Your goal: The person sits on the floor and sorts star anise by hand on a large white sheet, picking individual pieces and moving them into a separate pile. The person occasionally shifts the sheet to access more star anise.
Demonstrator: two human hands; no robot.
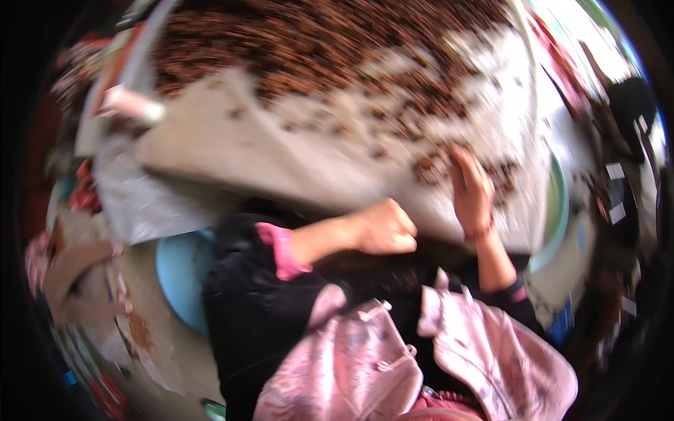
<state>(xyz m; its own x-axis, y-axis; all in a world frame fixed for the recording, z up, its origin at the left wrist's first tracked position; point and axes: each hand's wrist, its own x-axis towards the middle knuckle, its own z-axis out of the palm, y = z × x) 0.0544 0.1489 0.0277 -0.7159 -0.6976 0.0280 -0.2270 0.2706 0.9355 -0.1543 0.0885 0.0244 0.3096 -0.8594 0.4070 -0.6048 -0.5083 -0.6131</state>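
Note:
A large heap of small reddish-brown dried pieces (295, 47), perhaps star anise, lies on a pale cloth or sack sheet (295, 158) in front of me. My left hand (387, 229) is closed in a fist just off the near edge of the sheet, above my lap; whether anything is inside it is hidden. With fingers extended, my right hand (471, 187) rests at or just above the sheet, beside scattered brown pieces (432, 168). Its palm side is partly hidden. The picture is blurred.
A blue basin (184, 279) stands below at the left, a greenish basin (557, 210) at the right. A pink and white cylindrical object (131, 105) lies on the sheet's left side. Clear plastic (152, 194) hangs over the left edge, with cardboard (79, 279) on the floor.

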